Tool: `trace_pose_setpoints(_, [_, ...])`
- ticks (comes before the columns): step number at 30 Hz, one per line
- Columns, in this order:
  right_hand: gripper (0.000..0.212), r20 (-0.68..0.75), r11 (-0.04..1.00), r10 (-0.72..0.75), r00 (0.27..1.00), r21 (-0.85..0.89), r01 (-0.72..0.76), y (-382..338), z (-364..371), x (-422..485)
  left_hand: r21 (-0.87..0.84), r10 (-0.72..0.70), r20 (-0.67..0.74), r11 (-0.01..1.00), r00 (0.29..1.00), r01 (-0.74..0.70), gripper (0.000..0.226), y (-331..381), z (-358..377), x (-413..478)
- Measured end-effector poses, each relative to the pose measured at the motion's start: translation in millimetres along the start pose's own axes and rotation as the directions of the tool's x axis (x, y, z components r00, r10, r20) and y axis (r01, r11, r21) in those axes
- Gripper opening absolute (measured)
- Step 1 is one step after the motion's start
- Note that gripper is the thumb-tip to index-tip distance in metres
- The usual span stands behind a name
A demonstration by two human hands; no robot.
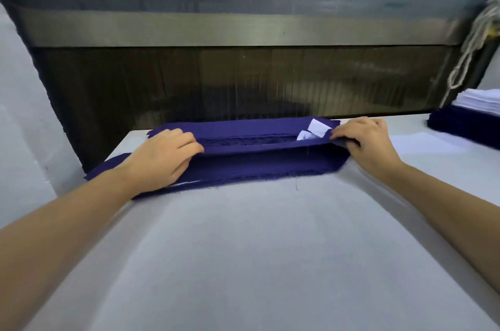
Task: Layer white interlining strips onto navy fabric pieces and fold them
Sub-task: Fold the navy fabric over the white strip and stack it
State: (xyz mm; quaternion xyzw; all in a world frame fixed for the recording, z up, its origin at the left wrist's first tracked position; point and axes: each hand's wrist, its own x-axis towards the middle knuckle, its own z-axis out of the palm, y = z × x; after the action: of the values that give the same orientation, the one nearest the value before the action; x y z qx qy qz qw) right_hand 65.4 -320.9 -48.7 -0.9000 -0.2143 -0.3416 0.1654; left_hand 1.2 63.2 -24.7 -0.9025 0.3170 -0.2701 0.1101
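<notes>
A long navy fabric piece (259, 165) lies across the far end of the white table (257, 249), partly folded over on itself. My left hand (165, 160) grips its raised folded edge at the left end. My right hand (365, 138) pinches the same edge at the right end. The lifted flap forms a gap in which a crumpled white interlining strip (316, 129) shows near my right hand. A thin white sliver (186, 183) peeks from under the navy fabric below my left hand.
A stack of navy pieces topped with white strips (476, 111) sits at the far right. A white sheet (422, 141) lies beside it. A dark machine opening with a metal bar (243, 30) stands just behind the table's far edge. White cords (470, 41) hang at right.
</notes>
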Motion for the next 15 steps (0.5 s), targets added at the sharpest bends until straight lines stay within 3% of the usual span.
trace_pose_setpoints(5, [0.043, 0.104, 0.995, -0.095, 0.990, 0.001, 0.096, 0, -21, -31, -0.090, 0.093, 0.082, 0.992, 0.992, -0.086, 0.026, 20, -9, -26])
trace_pose_setpoints(9, [0.046, 0.164, 0.988, -0.146, 0.976, 0.069, 0.137, -3, -34, -47, -0.156, 0.131, 0.121, 0.981, 0.984, -0.112, 0.042, 35, -17, -41])
trace_pose_setpoints(15, [0.042, 0.257, 0.984, -0.095, 0.962, 0.171, 0.052, -10, -43, -58, -0.285, 0.126, 0.108, 0.954, 0.986, -0.090, 0.046, 46, -27, -57])
